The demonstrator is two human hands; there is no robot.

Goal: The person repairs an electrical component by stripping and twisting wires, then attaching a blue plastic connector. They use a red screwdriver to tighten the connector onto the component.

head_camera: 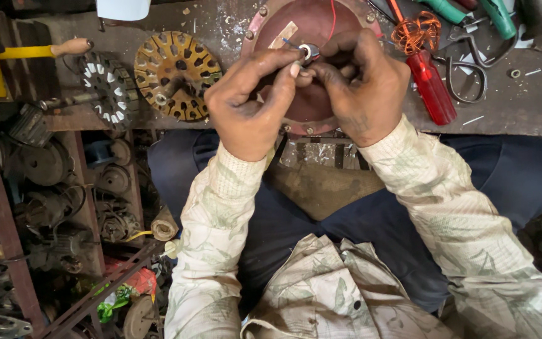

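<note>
Together, the left hand (pixel 249 103) and right hand (pixel 362 85) pinch a small metal piece (pixel 309 51) at the centre of a round reddish-brown motor cover (pixel 302 25) on the workbench (pixel 522 107). A red-handled screwdriver (pixel 431 85) lies just beside the right hand.

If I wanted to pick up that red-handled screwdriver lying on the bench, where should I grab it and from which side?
Probably by the red handle of the screwdriver, coming from above and from the right. The handle is the thick, long part and lies flat on the workbench. The right hand sits close on its left, and a bundle of orange wire covers its upper end, so the lower half is freest.
</note>
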